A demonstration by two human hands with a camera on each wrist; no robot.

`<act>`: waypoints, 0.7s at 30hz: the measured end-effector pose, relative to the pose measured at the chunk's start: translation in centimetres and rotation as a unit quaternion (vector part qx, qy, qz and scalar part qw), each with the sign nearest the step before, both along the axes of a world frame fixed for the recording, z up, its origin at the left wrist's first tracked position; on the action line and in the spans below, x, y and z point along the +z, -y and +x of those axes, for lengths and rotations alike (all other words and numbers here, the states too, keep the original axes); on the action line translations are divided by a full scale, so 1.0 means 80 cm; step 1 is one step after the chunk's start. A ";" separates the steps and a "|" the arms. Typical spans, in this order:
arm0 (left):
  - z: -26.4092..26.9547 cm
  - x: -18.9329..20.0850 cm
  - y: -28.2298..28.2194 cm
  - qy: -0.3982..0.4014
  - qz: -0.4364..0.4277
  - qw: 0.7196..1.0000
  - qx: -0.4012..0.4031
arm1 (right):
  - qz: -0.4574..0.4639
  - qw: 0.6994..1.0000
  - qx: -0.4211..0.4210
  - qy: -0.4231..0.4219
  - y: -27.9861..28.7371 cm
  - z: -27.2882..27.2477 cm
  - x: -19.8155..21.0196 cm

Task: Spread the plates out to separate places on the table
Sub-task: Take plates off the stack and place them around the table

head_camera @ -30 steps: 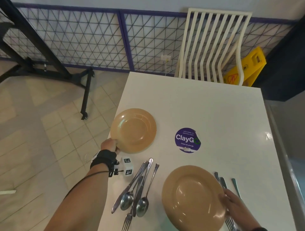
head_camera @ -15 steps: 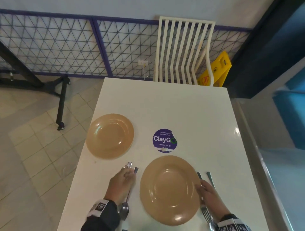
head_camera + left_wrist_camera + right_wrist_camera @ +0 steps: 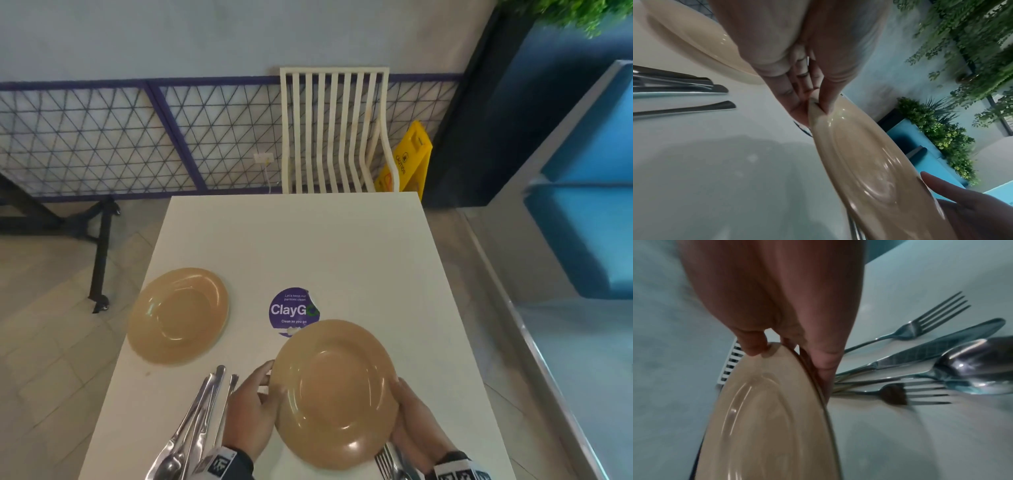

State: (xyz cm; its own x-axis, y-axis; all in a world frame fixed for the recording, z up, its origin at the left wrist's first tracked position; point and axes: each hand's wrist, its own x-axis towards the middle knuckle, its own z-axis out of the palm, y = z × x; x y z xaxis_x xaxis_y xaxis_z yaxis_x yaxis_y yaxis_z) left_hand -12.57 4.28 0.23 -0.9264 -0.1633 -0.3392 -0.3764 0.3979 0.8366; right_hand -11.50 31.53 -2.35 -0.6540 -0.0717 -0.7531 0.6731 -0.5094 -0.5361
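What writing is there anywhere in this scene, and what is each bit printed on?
"ClayG", with the last letter torn off: on the round purple sticker on the white table.
"Let's keep our pantries clean": small line at the sticker's top.
"Clean as you go": small line at its bottom.
"CAUTION": on the yellow floor sign by the chair.
The black-and-white wrist tags carry patterns, not readable words.

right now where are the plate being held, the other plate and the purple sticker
held plate (image 3: pixel 334 394), head view, on its shallow centre well
other plate (image 3: pixel 178 315), head view, on its centre well, lying on the table near the left edge
purple sticker (image 3: pixel 291 308), head view, on the white ClayGo lettering
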 end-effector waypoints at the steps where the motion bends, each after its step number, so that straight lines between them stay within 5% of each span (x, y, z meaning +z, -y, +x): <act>1: -0.006 0.004 -0.007 -0.013 0.002 1.000 0.004 | -0.032 0.999 -0.005 0.003 -0.005 -0.004 0.005; 6: -0.041 0.018 -0.039 -0.041 -0.005 0.999 0.025 | -0.092 0.996 0.016 -0.012 -0.037 -0.024 0.033; 14: -0.141 0.048 -0.069 0.005 -0.008 0.997 0.080 | -0.039 0.997 -0.015 -0.065 -0.085 -0.067 0.029; 21: -0.280 0.025 -0.037 0.040 0.026 0.993 0.111 | 0.036 0.997 -0.043 -0.049 -0.138 -0.095 -0.008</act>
